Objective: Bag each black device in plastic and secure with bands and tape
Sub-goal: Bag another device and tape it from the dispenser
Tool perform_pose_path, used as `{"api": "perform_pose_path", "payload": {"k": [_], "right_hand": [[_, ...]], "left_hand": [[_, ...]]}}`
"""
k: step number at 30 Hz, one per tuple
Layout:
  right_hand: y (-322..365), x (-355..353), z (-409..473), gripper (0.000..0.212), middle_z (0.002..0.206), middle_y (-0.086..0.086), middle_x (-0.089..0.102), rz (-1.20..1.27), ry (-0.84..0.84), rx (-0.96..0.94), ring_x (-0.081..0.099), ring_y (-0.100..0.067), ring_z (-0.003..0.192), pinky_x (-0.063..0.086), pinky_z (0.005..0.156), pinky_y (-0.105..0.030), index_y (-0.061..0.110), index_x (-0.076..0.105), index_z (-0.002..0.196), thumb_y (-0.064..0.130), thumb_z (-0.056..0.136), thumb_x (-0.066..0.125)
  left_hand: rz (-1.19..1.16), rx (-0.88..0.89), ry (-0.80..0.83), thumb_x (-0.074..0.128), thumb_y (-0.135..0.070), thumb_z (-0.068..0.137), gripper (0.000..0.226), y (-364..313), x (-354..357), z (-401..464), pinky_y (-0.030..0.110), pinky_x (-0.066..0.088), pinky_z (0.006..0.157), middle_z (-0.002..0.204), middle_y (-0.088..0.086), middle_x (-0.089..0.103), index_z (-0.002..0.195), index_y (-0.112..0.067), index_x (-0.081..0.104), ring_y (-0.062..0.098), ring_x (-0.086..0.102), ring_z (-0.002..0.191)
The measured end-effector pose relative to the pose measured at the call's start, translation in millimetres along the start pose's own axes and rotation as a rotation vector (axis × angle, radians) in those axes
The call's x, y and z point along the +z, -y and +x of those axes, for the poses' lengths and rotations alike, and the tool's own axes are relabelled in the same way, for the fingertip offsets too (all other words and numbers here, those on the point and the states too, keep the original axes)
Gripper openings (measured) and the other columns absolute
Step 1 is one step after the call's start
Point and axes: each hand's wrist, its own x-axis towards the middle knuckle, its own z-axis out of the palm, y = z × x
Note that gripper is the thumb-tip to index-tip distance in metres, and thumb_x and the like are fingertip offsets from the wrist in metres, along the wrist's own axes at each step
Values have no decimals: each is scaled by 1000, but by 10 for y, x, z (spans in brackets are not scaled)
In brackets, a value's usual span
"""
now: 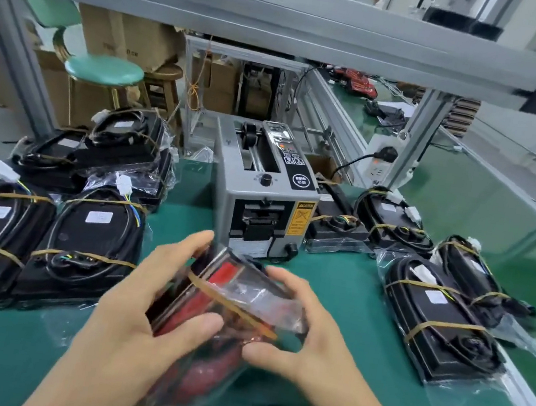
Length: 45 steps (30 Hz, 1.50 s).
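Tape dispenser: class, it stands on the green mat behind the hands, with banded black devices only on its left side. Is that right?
Not quite. The head view shows the tape dispenser behind the hands, but banded black devices lie on both sides: left and right.

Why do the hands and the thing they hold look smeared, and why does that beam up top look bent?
Head view: the left hand, right hand and the bagged device they grip are motion-blurred, while the tape dispenser stays fairly sharp. The wide-angle lens bows the overhead beam. Soft overhead light puts glare on the plastic.
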Motion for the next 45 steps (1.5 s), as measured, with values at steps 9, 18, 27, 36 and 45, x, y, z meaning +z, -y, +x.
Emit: {"api": "perform_pose_path", "payload": {"k": [9, 18, 27, 36, 45], "right_hand": [[398, 36, -18, 66, 122, 20, 57, -508, -135, -462, 56, 0, 112, 44, 91, -15, 37, 54, 123, 14, 67, 82], [244, 360, -3, 30, 94, 2, 71, -872, -410, -971, 58, -14, 92, 47, 77, -27, 20, 78, 81, 21, 97, 52], [168, 37, 635, 19, 61, 9, 58, 167, -586, 186, 45, -4, 53, 40, 51, -17, 22, 74, 67, 16, 85, 69], [258, 113, 1147, 17, 59, -2, 47, 249, -648, 367, 36, -11, 51, 35, 43, -18, 18, 67, 70, 13, 86, 70], [302, 175, 1244, 10, 52, -1, 43, 342, -736, 486, 30, -12, 42, 29, 35, -17, 9, 65, 76, 10, 84, 71]], "left_hand": [[-340, -181, -48, 84, -40, 46, 65, -186, -94, -24, 20, 56, 68, 104, -3, 73, 109, -34, 68, 10, 71, 84], [-404, -151, -360, 83, -18, 38, 41, 31, -309, -67, 21, 56, 76, 105, 0, 72, 78, -23, 78, 7, 69, 92], [-231, -19, -291, 83, -21, 45, 38, 194, -431, -96, 13, 51, 80, 107, -7, 72, 81, -29, 76, 6, 67, 98], [-81, 25, -314, 73, -42, 56, 34, -18, -262, -133, 6, 47, 81, 109, -10, 69, 88, -31, 72, 3, 65, 95], [-73, 45, -358, 72, -41, 57, 34, -37, -174, -154, 6, 47, 81, 109, -8, 67, 83, -19, 71, 3, 64, 98]]}}
